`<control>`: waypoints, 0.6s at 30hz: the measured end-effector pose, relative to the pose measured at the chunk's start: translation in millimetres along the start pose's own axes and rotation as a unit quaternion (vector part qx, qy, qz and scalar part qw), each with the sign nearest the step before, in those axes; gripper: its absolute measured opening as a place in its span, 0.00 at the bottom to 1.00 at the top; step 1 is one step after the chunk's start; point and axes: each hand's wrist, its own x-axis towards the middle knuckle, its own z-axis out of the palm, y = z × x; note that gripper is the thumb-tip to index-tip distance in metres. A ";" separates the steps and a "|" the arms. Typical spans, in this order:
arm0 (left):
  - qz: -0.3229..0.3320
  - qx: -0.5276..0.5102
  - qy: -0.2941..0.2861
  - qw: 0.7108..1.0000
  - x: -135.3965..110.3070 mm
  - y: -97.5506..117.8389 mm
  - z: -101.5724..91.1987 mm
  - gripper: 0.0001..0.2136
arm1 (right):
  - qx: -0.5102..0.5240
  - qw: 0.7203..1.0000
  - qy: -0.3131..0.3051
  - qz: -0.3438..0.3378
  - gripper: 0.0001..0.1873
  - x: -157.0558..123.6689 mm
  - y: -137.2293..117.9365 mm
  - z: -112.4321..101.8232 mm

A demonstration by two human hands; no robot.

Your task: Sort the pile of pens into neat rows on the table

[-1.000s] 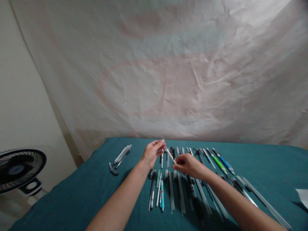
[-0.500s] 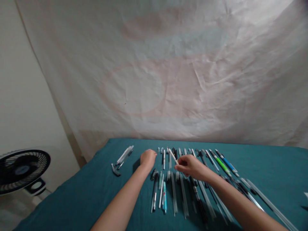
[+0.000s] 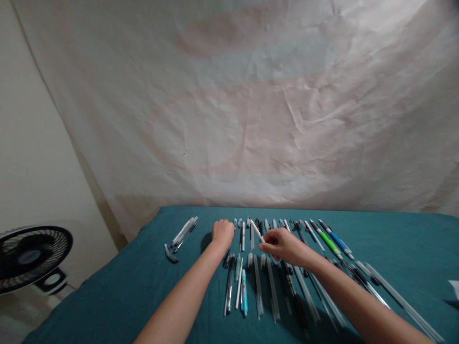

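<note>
Between the thumb and fingers of my right hand [image 3: 281,244] is a slim white pen [image 3: 256,230], tilted up to the left over the back row. My left hand [image 3: 223,232] is curled on the cloth at that row's left end. Its fingertips point away from me, so whatever they may grip is hidden. Small clear pen caps [image 3: 235,222] lie just beside those fingers. A white pen [image 3: 243,236] lies between my two hands. Closer to me is a front row with a light blue patterned pen [image 3: 244,292] and several clear-barrelled pens [image 3: 258,291].
A teal cloth [image 3: 118,291] covers the table. A small bundle of clear pens [image 3: 183,234] lies at left, touching a dark curved piece [image 3: 170,254]. Green [image 3: 330,244] and blue [image 3: 337,239] pens lie at right. A black fan [image 3: 34,258] stands off the left edge; a pale sheet [image 3: 229,119] hangs behind.
My left hand has shifted slightly right and forward, close to the caps. My right hand still holds the white pen in nearly the same place. The whole view has moved slightly.
</note>
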 end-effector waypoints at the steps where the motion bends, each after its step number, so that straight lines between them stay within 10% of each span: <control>1: -0.002 -0.010 0.000 1.000 -0.4 -0.4 -1.2 0.13 | 0.001 1.000 0.000 -0.001 0.13 -0.1 -0.2 -0.2; 11: 0.026 -0.259 -0.105 0.960 -16.5 13.6 -33.7 0.19 | 0.004 1.000 -0.001 -0.003 0.14 0.6 -0.3 0.2; 16: 0.020 -0.582 -0.244 0.776 -29.3 33.4 -46.2 0.20 | -0.006 1.000 -0.007 -0.003 0.15 1.4 0.7 2.6; 18: -0.012 -0.615 -0.230 0.754 -30.4 36.5 -45.3 0.19 | -0.009 1.000 -0.010 -0.004 0.15 0.8 0.2 3.3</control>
